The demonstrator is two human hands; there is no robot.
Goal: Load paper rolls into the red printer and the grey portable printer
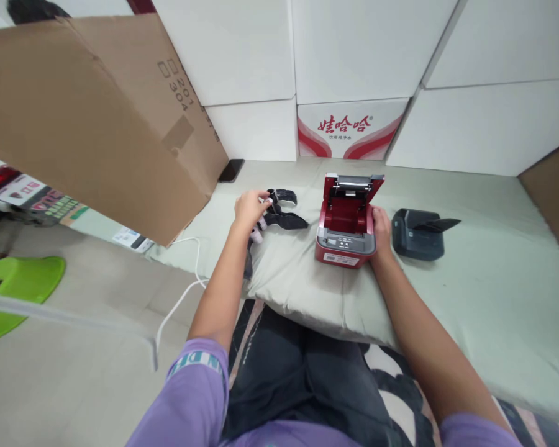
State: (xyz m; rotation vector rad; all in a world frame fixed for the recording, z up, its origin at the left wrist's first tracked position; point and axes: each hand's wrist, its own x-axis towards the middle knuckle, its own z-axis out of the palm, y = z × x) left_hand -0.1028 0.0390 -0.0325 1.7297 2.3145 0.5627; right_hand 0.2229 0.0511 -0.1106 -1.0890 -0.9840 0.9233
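A red and grey label printer (345, 242) stands on the pale green cloth with its lid raised and its inner bay showing. My right hand (381, 231) grips the printer's right side, its fingers partly hidden behind it. My left hand (251, 210) reaches to a cluster of small rolls, with thumb and fingers pinched on a small pale roll (269, 202). Beside it lie black strips (286, 220), and another pale roll (256, 235) sits below the hand. A dark, boxy device (417, 239) with a black strip sticking out rests right of the printer.
White boxes (349, 53) are stacked along the back, including a printed white and red carton (354, 133). A large brown cardboard box (116, 118) stands at the left, near a black phone (231, 170). A white cable (197, 261) hangs over the edge; a green stool (28, 282) is on the floor.
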